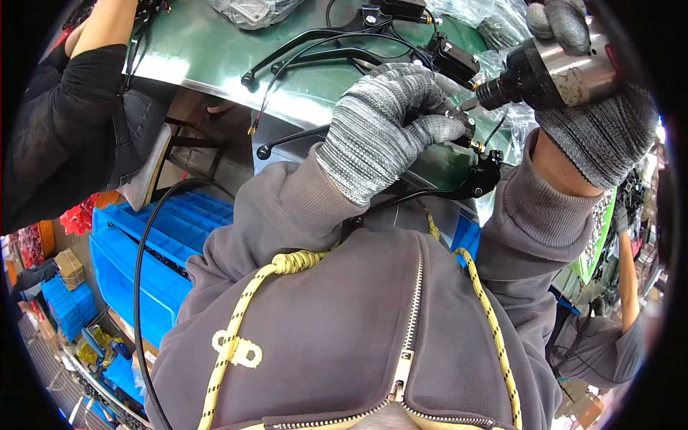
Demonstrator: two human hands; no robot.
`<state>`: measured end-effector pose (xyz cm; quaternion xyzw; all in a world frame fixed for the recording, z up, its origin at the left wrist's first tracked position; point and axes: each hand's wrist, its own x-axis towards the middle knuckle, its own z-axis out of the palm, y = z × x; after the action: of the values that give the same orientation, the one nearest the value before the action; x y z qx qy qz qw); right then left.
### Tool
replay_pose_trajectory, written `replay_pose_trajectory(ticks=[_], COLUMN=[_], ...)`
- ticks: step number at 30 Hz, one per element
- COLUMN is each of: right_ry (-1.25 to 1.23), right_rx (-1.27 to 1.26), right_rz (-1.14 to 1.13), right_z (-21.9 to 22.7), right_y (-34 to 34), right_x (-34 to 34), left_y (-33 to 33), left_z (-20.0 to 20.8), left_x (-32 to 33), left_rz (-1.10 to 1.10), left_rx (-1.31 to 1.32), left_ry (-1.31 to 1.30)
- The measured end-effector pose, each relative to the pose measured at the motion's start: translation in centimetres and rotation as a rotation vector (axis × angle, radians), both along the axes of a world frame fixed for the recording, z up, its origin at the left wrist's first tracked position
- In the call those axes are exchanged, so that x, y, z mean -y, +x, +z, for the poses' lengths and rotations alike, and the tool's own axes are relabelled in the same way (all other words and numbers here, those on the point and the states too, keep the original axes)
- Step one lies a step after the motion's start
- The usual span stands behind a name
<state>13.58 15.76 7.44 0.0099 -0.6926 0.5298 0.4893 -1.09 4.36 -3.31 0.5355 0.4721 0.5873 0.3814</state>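
Note:
My left hand (pixel 390 125), in a grey knit glove, is closed around a black brake lever assembly (pixel 467 130). Its lever (pixel 294 139) sticks out to the left from under my wrist. My right hand (pixel 598 136), gloved too, grips a power screwdriver (pixel 570 70) with a metal body and black nose. The driver's tip points left at the held assembly, close to my left fingertips; whether it touches a screw I cannot tell. More black brake lever assemblies (pixel 453 59) lie just beyond my left hand, and another lever assembly (pixel 487 172) is nearer my body.
The green tabletop (pixel 193 36) carries clear plastic bags (pixel 256 10) at its far side. On the left a co-worker's arm (pixel 100 43) reaches toward the table. Blue plastic crates (pixel 136 279) stand lower left, beside a black cable (pixel 137 301). Another person (pixel 602 344) is at the right.

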Motion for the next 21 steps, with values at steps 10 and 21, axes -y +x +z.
replay_pose_trajectory(ticks=[10, 21], right_ry=[0.004, 0.007], right_rx=[-0.007, -0.017], right_rz=[-0.004, 0.001], right_z=[0.0, 0.0], right_y=[0.1, 0.1], right_x=[0.0, 0.1], left_y=[-0.3, -0.5], left_z=[1.0, 0.6], left_x=[0.4, 0.1], left_rz=[-0.059, -0.030], left_rx=[0.001, -0.171], left_ry=[-0.013, 0.120])
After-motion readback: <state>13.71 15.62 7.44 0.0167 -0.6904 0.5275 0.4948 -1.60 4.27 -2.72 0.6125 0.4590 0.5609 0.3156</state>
